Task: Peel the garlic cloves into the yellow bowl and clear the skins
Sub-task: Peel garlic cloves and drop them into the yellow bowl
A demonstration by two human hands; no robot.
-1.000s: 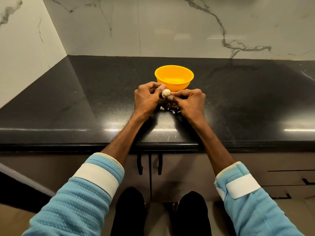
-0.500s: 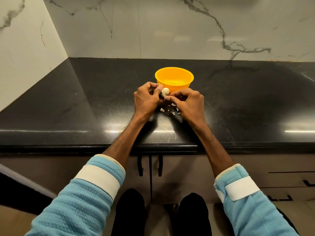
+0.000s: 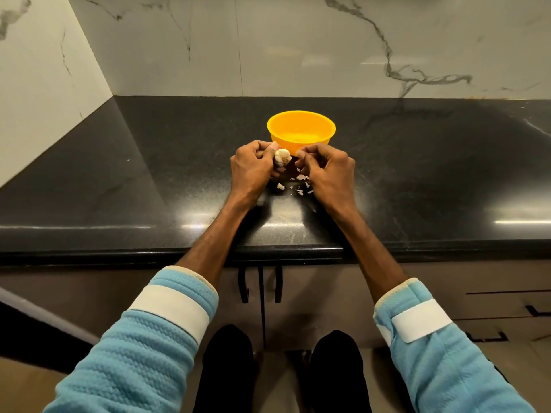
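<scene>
A pale garlic bulb [image 3: 282,157] sits in the curled fingers of my left hand [image 3: 253,169], just in front of the yellow bowl [image 3: 301,132]. My right hand [image 3: 326,171] is a little to the right of the garlic, its fingers curled and its fingertips pinching a small white scrap of skin. Several loose bits of garlic skin [image 3: 295,186] lie on the black counter [image 3: 149,180] between and under my hands. No cloves show inside the bowl.
The black counter meets a marble wall at the back and on the left. Its front edge [image 3: 268,251] runs below my wrists, with cabinet doors and handles [image 3: 261,283] beneath. My blue sleeves fill the lower part of the view.
My right hand has pulled away to the right from the garlic, opening a small gap. The garlic has stayed in my left hand. More skin bits show on the counter.
</scene>
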